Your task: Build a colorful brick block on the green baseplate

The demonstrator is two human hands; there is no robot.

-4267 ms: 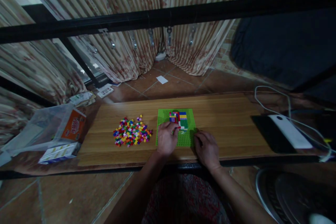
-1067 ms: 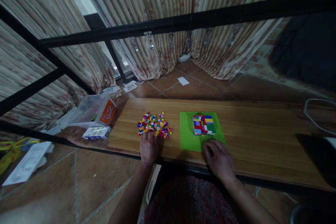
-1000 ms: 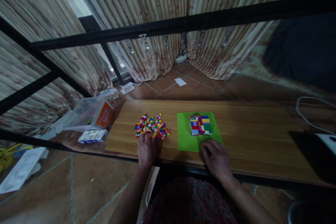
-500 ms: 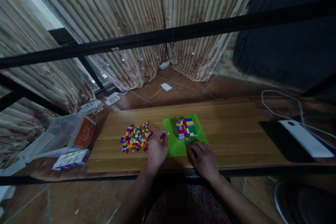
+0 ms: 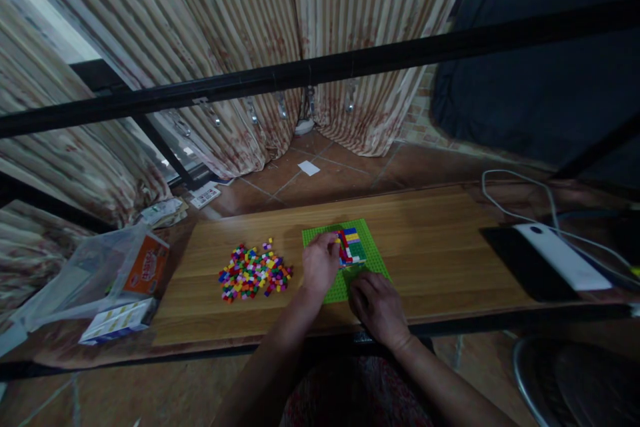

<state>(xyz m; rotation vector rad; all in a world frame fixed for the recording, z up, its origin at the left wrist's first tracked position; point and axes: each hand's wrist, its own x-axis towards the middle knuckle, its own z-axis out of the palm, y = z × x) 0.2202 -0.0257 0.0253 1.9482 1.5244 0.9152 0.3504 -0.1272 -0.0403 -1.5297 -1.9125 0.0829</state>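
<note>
A block of small coloured toy bricks (image 5: 357,250), red, blue, yellow, green and white on top, stands on a green studded baseplate (image 5: 373,247). My left hand (image 5: 321,263) is over the left side of this block, thumb and forefinger pinched at its top. Between those fingertips is a small yellow toy brick, mostly hidden now. The hand also covers the block's left part. Closer to me, my right hand (image 5: 379,303) rests at the baseplate's front edge, fingers curled in, with nothing seen in them. Left of the baseplate lies a loose pile of coloured toy bricks (image 5: 253,273).
Under all this is a wooden board (image 5: 430,233). At its left are a clear plastic bin (image 5: 95,280) with an orange label and a white-and-purple packet (image 5: 120,320). On the right lie a black-and-white flat item (image 5: 560,257) and a white cable (image 5: 520,172). A black rail (image 5: 310,70) crosses beyond.
My left hand has moved right and slightly away from me, from the baseplate's left edge onto the block, carrying the yellow brick. My right hand stays near the front edge. The view has shifted slightly.
</note>
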